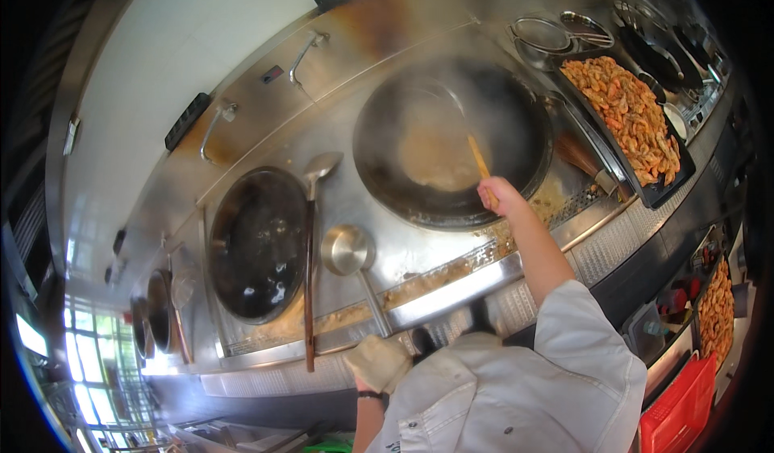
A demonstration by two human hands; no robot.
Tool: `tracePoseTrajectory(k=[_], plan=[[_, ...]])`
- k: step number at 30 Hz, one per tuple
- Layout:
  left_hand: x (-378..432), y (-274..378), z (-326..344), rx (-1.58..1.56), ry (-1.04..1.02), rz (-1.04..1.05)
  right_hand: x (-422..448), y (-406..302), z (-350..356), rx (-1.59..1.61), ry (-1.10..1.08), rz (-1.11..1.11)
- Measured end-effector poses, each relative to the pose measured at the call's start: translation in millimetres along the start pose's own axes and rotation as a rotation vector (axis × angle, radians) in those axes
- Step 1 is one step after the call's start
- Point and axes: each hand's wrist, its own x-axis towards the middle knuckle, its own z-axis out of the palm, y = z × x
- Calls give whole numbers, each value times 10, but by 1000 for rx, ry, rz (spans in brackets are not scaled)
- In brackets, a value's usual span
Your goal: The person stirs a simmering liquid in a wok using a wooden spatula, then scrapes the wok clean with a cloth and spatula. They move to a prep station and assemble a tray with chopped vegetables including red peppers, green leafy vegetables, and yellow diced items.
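My right hand (pixel 499 196) is closed around the wooden handle of a ladle (pixel 478 153), whose metal end reaches into a large steaming wok (pixel 387 181) and is blurred by vapour. Cloudy tan liquid (pixel 436 153) lies in the bottom of the wok. Near the stove's front edge is my left hand (pixel 366 386), mostly covered by a beige cloth (pixel 379 363); the fingers are hidden. Just beyond the cloth, a steel saucepan-like ladle (pixel 349 249) rests on the steel stove top (pixel 338 205). Left of it lies a long-handled wok ladle (pixel 323 164).
A second wok (pixel 258 244) with dark liquid is at the left. On the right, a black tray (pixel 656 199) holds cooked shrimp (pixel 623 114), with a bristle brush (pixel 580 155) beside it. Strainers (pixel 541 34) lie farther back. A red plastic basket (pixel 677 407) stands at the lower right.
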Motion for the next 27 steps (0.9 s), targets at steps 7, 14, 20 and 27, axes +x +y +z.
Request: tracePoseTrajectory(k=[7,14,20,27], plan=[[950,-328,82,-248,70,-228,-1094,1005,-162,146,-130,21],[1925,-658,-84,-211,-42,-179,-1915,1599,588,335,-486,225],[2822,-648,64,-367,171,-55,-2246,1798,1538,358,-534,412],[2409,-121,592,602,168,3,-2490,1570,1515,191,-396,348]])
